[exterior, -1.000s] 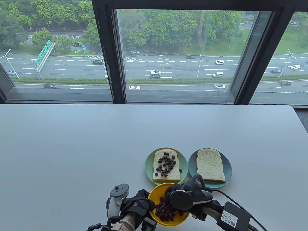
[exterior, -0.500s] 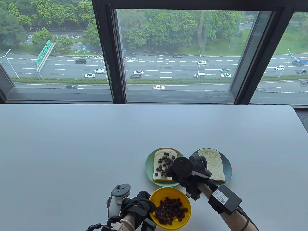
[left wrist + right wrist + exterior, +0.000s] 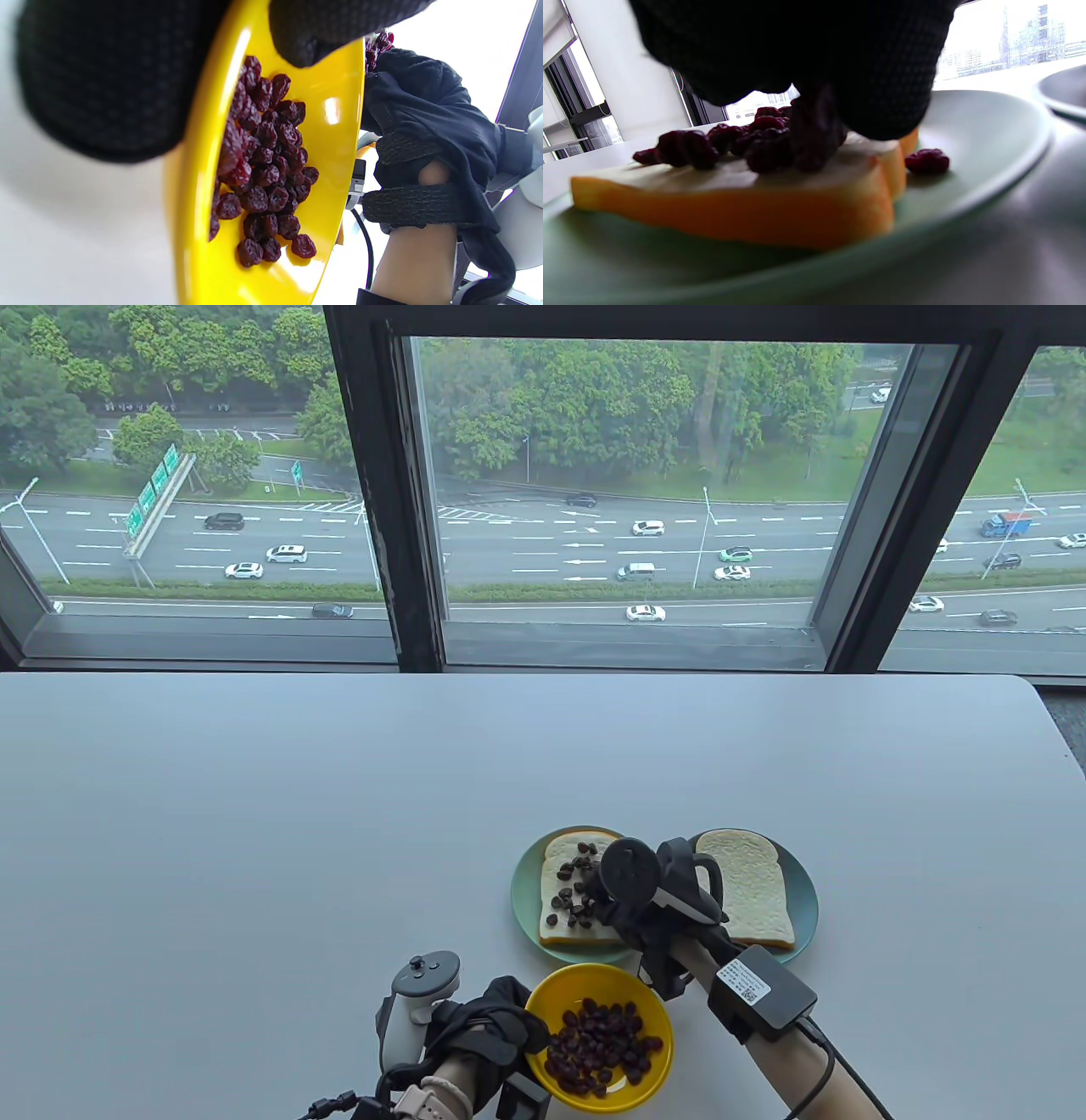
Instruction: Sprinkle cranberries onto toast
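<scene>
Your right hand (image 3: pixel 645 912) hovers low over the cranberry-strewn toast slice (image 3: pixel 570 899) on the pale green plate (image 3: pixel 524 899), fingers bunched on dark red cranberries (image 3: pixel 814 140). Your left hand (image 3: pixel 488 1027) grips the yellow bowl's (image 3: pixel 662 1065) rim on the white worktop (image 3: pixel 254 831). A plain slice (image 3: pixel 751 886) lies alongside.

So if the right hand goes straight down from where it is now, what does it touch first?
Probably the cranberries already on the left toast: the right hand hangs just above them, though the exact gap is unclear.
</scene>
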The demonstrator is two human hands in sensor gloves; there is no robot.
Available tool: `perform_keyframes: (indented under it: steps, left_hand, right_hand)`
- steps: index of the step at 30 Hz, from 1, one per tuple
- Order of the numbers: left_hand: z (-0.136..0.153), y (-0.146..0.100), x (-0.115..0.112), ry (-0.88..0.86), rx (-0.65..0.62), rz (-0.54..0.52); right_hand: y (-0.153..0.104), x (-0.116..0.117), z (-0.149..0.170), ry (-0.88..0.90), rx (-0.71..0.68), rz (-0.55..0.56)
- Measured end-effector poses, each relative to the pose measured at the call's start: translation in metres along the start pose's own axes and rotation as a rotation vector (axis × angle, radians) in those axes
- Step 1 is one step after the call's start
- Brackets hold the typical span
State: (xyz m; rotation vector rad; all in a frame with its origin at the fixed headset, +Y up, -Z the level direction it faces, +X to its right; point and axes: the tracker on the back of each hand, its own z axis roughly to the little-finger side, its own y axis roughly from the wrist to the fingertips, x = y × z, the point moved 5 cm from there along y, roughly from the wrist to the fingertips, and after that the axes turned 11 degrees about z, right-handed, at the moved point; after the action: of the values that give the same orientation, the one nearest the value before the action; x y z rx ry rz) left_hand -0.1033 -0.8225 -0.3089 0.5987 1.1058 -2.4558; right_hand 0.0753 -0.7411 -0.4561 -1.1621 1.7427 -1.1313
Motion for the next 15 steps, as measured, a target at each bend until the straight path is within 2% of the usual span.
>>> perform_keyframes:
  steps: [6,15]
  left_hand:
    - [-0.002,0.0,0.001,0.009,-0.013,-0.004]
    - [-0.005,0.0,-0.004,0.018,-0.035,0.012]
  right_hand:
    - [-0.009,-0.013,-0.004,0.049,-0.009,0.016]
    - [-0.043,-0.063,-0.021,-0.024,-0.126,0.095]
